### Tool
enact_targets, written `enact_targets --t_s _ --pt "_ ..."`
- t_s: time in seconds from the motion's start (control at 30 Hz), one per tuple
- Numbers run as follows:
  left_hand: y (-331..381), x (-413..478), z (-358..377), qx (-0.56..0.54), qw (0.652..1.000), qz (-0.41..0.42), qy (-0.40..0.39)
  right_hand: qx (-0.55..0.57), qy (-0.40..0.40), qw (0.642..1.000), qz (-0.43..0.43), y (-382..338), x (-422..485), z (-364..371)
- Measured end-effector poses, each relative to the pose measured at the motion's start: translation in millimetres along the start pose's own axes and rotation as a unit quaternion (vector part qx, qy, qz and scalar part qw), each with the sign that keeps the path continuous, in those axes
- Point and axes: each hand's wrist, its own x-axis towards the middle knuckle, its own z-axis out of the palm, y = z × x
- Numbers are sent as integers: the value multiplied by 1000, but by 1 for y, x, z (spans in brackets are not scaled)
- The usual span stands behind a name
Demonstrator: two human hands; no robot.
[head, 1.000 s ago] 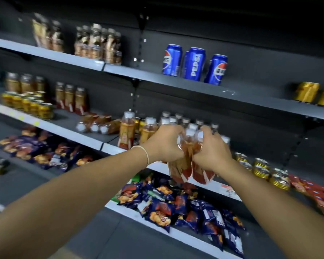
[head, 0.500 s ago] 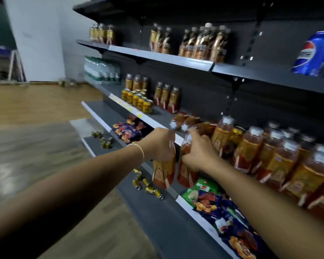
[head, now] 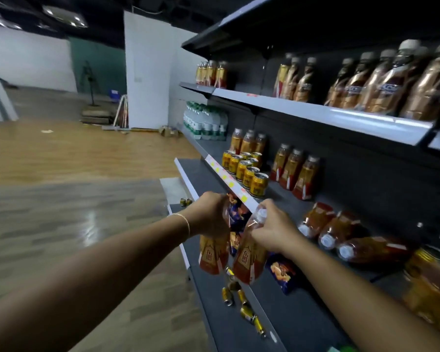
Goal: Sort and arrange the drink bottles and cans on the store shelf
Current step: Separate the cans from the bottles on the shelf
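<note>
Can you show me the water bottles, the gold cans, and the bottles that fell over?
water bottles (head: 205,121), head view, middle of the pack.
gold cans (head: 258,185), head view, the nearest can's side.
tipped-over bottles (head: 341,227), head view, the middle bottle's body.

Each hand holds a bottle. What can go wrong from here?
1. Left hand and right hand grip only near the caps; the hanging left bottle and right bottle may slip or collide.
2. Toppled bottles lie caps outward on the shelf; a bump might roll them off.
</note>
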Motion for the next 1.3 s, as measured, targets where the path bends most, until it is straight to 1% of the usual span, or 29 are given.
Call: enact_targets --t_s 0.17,0.27,0.53,0.63,0.77,0.87,0.93,1.03,1.1,1.2,1.3 --pt "-25 49 2 -22 998 -11 54 53 30 998 -27 1 59 3" --pt "-37 77 3 -19 996 -5 83 59 46 996 -50 2 86 7" --pt "-90 156 -4 -37 992 6 118 66 126 984 -108 -12 158 22" --pt "-112 189 -5 -46 991 32 119 62 154 980 -109 -23 190 31" --pt "-140 236 -18 -18 992 69 100 41 197 975 -99 -42 236 43" --pt "-160 272 -36 -11 990 95 104 62 226 968 -87 -55 272 45" --pt "-171 295 -48 -16 988 111 108 73 264 958 -88 -63 293 46" --pt "-181 325 -59 -11 981 141 130 79 316 940 -100 -70 317 51" --pt "-188 343 -61 -15 977 157 145 58 343 930 -115 -71 331 52" --pt "-195 370 -61 -17 968 187 164 35 367 920 -132 -69 352 47" --pt "-197 400 -63 -12 957 218 192 17 384 915 -119 -65 377 38"
